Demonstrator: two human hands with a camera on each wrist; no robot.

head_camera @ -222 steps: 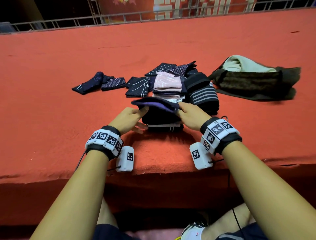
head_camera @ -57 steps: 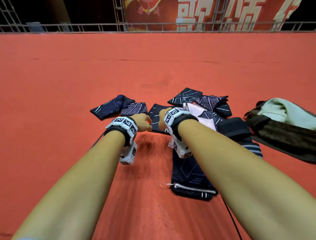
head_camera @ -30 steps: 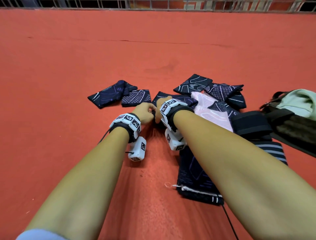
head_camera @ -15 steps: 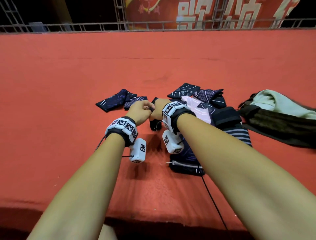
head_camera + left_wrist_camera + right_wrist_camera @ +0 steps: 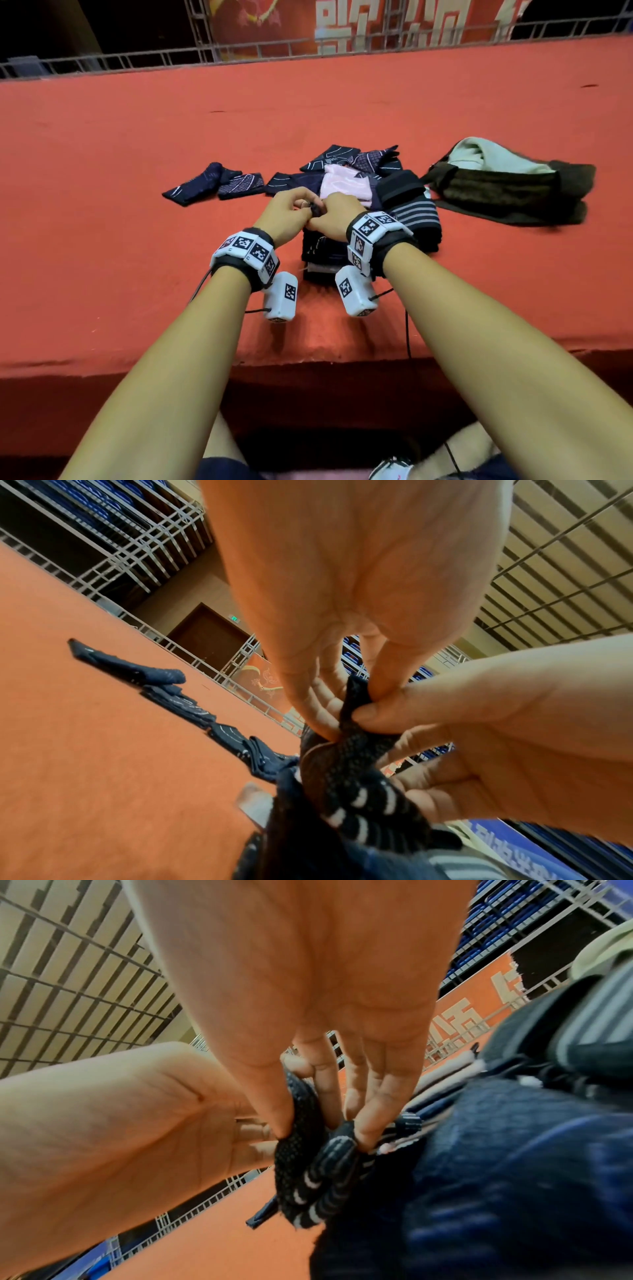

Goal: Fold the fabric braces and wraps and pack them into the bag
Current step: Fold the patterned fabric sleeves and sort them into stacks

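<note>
A person's left hand and right hand meet over a stack of dark folded wraps on a red platform, fingers pinching a small dark piece of fabric between them. Just behind the stack lies a pink folded piece, with patterned navy braces beyond it and a grey-striped black wrap touching the stack's right side. Left of the stack, apart from it, two navy sleeves lie flat. Well to the right sits a dark olive bag, pale cloth bulging from its top. Tagged white bands ring both wrists.
</note>
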